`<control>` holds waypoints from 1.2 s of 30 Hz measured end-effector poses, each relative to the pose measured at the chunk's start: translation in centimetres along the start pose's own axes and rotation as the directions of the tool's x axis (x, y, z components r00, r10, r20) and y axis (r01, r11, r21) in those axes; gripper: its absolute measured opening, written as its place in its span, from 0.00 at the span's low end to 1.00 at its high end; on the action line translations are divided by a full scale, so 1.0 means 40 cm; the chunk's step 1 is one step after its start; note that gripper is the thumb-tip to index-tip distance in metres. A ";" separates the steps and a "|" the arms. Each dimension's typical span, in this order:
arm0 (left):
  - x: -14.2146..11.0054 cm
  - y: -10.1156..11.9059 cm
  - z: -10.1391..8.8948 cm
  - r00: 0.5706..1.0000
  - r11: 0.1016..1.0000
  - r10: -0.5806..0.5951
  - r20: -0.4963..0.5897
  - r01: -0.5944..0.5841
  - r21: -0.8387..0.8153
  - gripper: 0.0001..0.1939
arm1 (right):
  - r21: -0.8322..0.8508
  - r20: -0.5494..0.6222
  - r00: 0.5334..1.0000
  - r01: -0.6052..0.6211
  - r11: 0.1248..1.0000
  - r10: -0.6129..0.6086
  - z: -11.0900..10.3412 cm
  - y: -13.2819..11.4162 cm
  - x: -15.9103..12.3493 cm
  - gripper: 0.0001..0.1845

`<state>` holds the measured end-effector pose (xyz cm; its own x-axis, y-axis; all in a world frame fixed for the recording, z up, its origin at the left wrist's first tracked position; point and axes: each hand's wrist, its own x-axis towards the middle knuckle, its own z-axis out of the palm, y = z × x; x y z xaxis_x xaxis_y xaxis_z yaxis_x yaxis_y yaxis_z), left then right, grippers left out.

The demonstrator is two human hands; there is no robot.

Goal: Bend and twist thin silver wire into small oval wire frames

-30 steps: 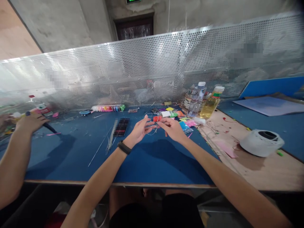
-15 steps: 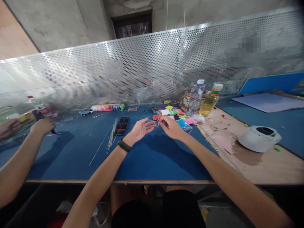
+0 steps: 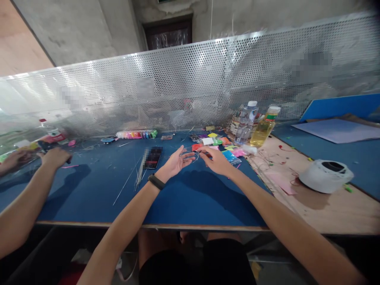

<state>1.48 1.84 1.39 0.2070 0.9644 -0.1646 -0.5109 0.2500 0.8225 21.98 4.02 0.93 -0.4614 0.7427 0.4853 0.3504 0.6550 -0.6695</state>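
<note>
Thin pale wire [image 3: 196, 158], bent into loops, spans the gap between my two hands above the blue tabletop. My left hand [image 3: 175, 161] is turned palm up, a dark band on its wrist, and its half-curled fingers hold the wire from the left. On the other side, my right hand [image 3: 214, 159] pinches the wire between thumb and fingertips. Just behind the hands lies a red packet [image 3: 196, 147]. Several straight wires [image 3: 139, 174] rest left of my left hand, beside a black phone [image 3: 154, 157]. The wire's exact shape is too fine to make out.
Colourful packets [image 3: 231, 157], a clear bottle [image 3: 245, 124] and a bottle of yellow liquid [image 3: 265, 126] stand behind my right hand. A white rounded device [image 3: 325, 176] sits on the right. At left, a co-worker's hands [image 3: 56, 158] hold a dark tool. A perforated metal screen [image 3: 178, 87] runs behind.
The view has shifted slightly. My hands keep almost the same pose on the wire, with small finger movements at the right hand. The co-worker's hands have come closer together.
</note>
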 end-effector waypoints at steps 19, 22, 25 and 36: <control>-0.003 0.003 0.014 0.976 0.998 0.066 -0.206 -0.063 0.023 0.20 | 0.145 -0.013 0.999 -0.032 0.989 0.034 0.026 -0.007 -0.008 0.19; -0.007 0.007 0.022 0.975 0.996 0.082 -0.204 -0.086 -0.010 0.20 | 0.176 -0.006 0.999 -0.033 0.984 0.035 0.032 -0.005 -0.008 0.19; -0.013 0.013 0.030 0.982 0.996 0.077 -0.174 -0.083 -0.028 0.18 | 0.183 -0.012 0.999 -0.033 0.983 0.035 0.037 -0.002 -0.009 0.19; -0.009 0.006 0.023 0.995 0.996 0.087 -0.047 -0.087 -0.014 0.15 | 0.217 -0.043 0.998 -0.041 0.975 0.051 0.038 -0.014 -0.010 0.20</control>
<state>2.05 1.47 2.15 0.1223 0.9854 -0.1183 -0.5389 0.1660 0.8259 20.71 3.14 0.28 -0.4075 0.7806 0.4739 0.1835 0.5784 -0.7949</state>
